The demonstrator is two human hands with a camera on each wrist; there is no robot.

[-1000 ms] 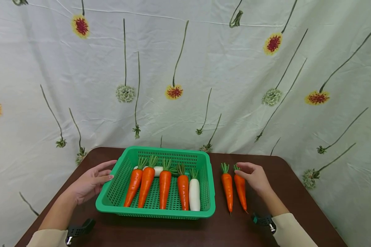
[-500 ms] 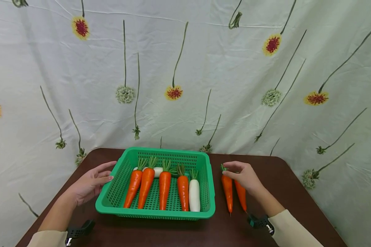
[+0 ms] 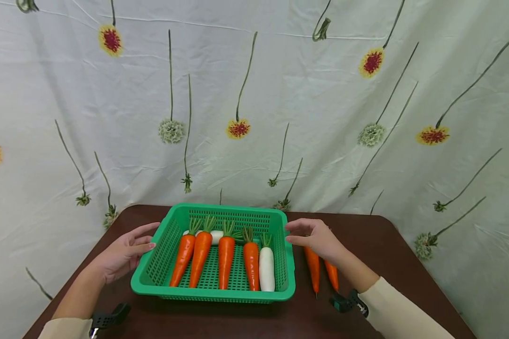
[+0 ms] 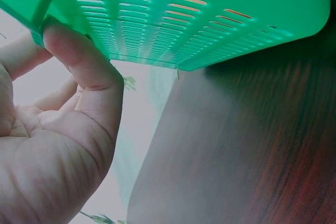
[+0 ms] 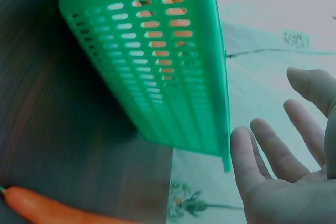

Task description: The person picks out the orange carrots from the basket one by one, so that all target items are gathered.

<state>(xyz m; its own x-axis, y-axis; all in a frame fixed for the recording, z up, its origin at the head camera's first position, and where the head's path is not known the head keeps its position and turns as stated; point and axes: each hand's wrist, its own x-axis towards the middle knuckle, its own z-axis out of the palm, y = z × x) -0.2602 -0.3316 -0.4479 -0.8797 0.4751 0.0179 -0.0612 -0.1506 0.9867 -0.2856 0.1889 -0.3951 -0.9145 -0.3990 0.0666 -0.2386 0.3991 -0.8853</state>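
Observation:
A green plastic basket (image 3: pixel 212 293) holds several orange carrots (image 3: pixel 226 261) and a white radish (image 3: pixel 266 268). Another white radish (image 3: pixel 217 236) lies crosswise behind the carrots. My left hand (image 3: pixel 125 249) is at the basket's left side, thumb and fingers spread, tips right at the rim. In the left wrist view, its thumb (image 4: pixel 81 61) touches the rim from below. Close to the basket's right rim is my right hand (image 3: pixel 316 240), holding nothing; in the right wrist view its fingers (image 5: pixel 281 156) are loosely spread beside the wall. Under that hand, two carrots (image 3: pixel 313 270) lie on the table, tops hidden.
The dark brown table (image 3: pixel 246 325) has rounded back corners. Right behind it hangs a white flowered cloth (image 3: pixel 254 94). Each wrist wears a black strap (image 3: pixel 108 318) below the hand.
My right hand has moved left, from over the right carrot across the other one to the basket's right rim. My left hand, the basket and the vegetables stay put.

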